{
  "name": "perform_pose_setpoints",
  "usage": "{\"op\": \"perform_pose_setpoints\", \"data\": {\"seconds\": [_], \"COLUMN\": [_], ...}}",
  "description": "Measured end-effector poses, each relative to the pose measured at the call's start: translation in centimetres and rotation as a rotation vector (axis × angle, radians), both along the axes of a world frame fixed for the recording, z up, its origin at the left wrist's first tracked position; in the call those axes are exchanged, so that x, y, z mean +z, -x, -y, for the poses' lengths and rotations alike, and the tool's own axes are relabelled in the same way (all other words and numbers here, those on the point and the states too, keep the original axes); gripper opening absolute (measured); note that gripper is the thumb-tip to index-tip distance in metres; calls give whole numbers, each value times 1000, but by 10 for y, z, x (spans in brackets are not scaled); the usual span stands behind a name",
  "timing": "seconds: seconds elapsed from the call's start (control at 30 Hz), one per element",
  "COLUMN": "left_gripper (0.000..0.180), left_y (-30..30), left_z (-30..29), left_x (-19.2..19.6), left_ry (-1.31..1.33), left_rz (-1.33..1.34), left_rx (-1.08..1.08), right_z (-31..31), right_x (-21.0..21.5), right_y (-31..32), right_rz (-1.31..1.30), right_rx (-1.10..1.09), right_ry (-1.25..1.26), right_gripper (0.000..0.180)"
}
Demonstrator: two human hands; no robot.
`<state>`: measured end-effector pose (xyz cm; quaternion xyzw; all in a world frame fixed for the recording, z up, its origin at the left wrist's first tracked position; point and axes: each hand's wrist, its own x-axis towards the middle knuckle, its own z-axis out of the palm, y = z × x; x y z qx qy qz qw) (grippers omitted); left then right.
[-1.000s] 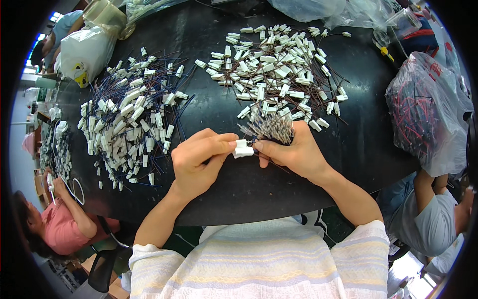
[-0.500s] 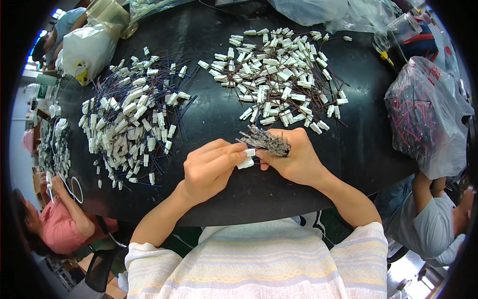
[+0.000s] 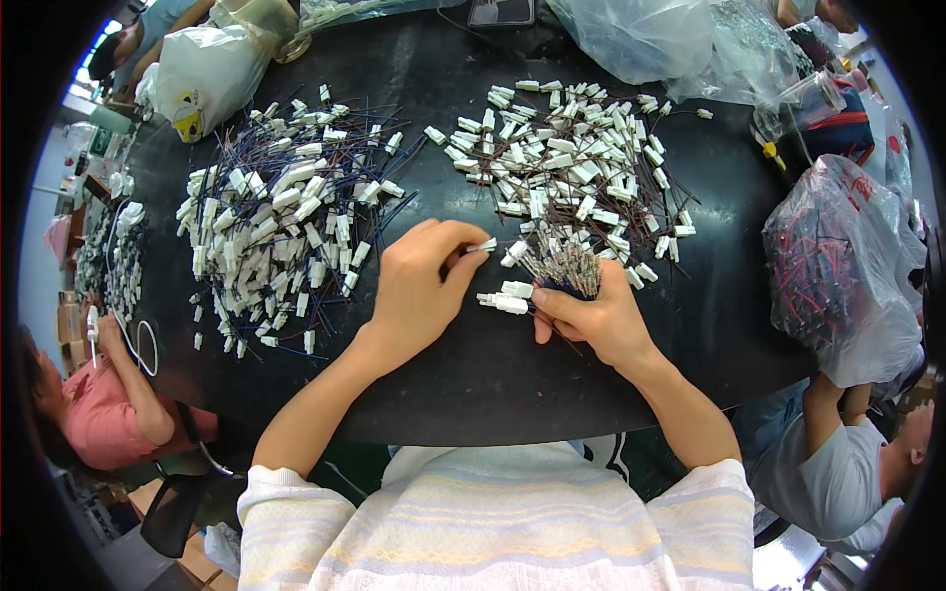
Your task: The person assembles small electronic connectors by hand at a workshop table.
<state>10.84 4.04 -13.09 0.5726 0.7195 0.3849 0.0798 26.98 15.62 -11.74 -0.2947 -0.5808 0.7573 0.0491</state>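
Note:
My left hand [image 3: 426, 281] pinches a small white connector [image 3: 482, 245] between thumb and fingertips, just left of the bundle. My right hand [image 3: 601, 320] is closed round a bundle of thin wires [image 3: 564, 264] whose many metal-tipped ends fan out above the fingers. At my right thumb, white plastic connectors [image 3: 506, 302] stick out to the left of that bundle. On the left of the black table lies a pile of white connectors with blue wires [image 3: 286, 222]. A second pile of white connectors, with brown wires [image 3: 562, 163], spreads beyond my right hand.
The black round-edged table [image 3: 424, 404] curves in front of me. A clear bag of red and dark wires [image 3: 828, 266] stands at the right edge. Plastic bags [image 3: 641, 34] lie along the far side, a white bag [image 3: 207, 74] at far left. People sit on both sides.
My hands have moved apart; the left has gone up and away from the right with a connector. White connectors now show at my right thumb. The whole view has shifted slightly.

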Motion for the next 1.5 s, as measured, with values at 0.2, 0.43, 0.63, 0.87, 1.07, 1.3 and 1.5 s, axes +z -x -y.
{"op": "perform_pose_setpoints", "data": {"seconds": [0.2,0.43,0.63,0.87,1.07,1.3,1.5], "left_gripper": [12,11,16,19,19,15,17], "left_y": [-9,-6,-3,-3,-3,-3,-3], "left_z": [20,22,21,19,19,16,18], "left_x": [6,2,-1,2,3,1,2], "left_ry": [-10,-58,-117,-172,-171,-254,-218], "left_rz": [817,772,612,368,288,239,214], "left_rx": [91,63,-59,-69,-67,-67,-115], "right_z": [2,1,0,1,1,1,-1], "right_x": [1,7,7,3,-1,2,7], "right_y": [2,2,1,1,1,1,2], "right_rz": [-32,-19,2,-9,-39,-29,-17], "right_rx": [38,72,85,81,93,90,71], "right_ry": [-74,-72,-99,-92,-119,-112,-144], "right_gripper": [6,1,1,2,3,3,4]}}
